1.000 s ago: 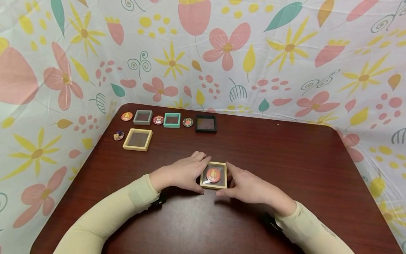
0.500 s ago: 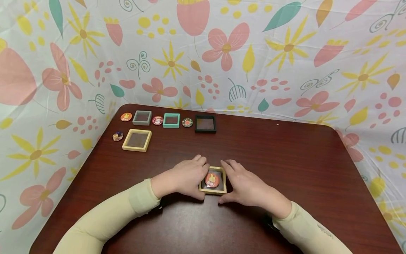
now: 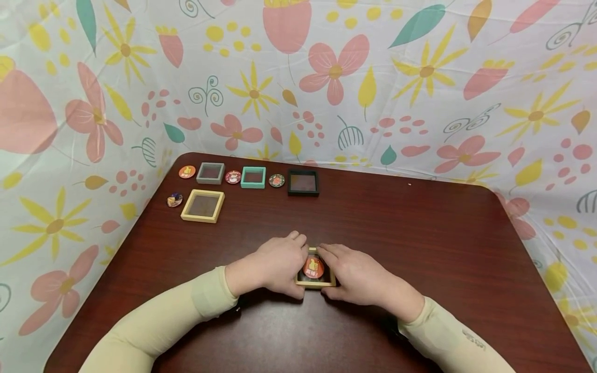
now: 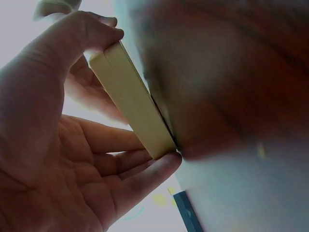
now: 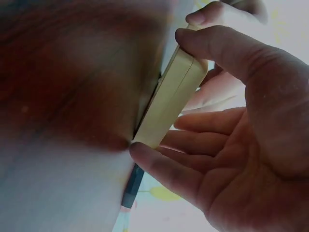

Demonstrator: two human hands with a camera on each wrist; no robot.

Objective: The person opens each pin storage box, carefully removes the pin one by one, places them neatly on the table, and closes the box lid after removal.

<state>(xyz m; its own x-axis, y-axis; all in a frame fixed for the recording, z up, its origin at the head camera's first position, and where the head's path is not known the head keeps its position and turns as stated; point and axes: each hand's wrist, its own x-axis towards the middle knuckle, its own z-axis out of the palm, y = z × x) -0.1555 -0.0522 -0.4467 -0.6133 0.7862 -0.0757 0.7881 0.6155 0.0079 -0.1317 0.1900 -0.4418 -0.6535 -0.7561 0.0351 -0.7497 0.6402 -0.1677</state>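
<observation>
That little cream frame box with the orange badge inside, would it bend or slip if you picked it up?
The cream frame box probably stays stiff: its edge looks straight and thick between thumb and finger. It seems light, since the left hand and right hand hold it by fingertips only. Its smooth sides might slip, and the clear window could dent.

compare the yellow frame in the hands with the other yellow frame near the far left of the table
The held yellow frame has an orange badge inside; the far yellow frame shows only dark table through it. The left hand and right hand pinch the held yellow frame at its sides, while the far yellow frame lies untouched beside a small badge. Both are square, pale yellow and flat on the table.
</observation>
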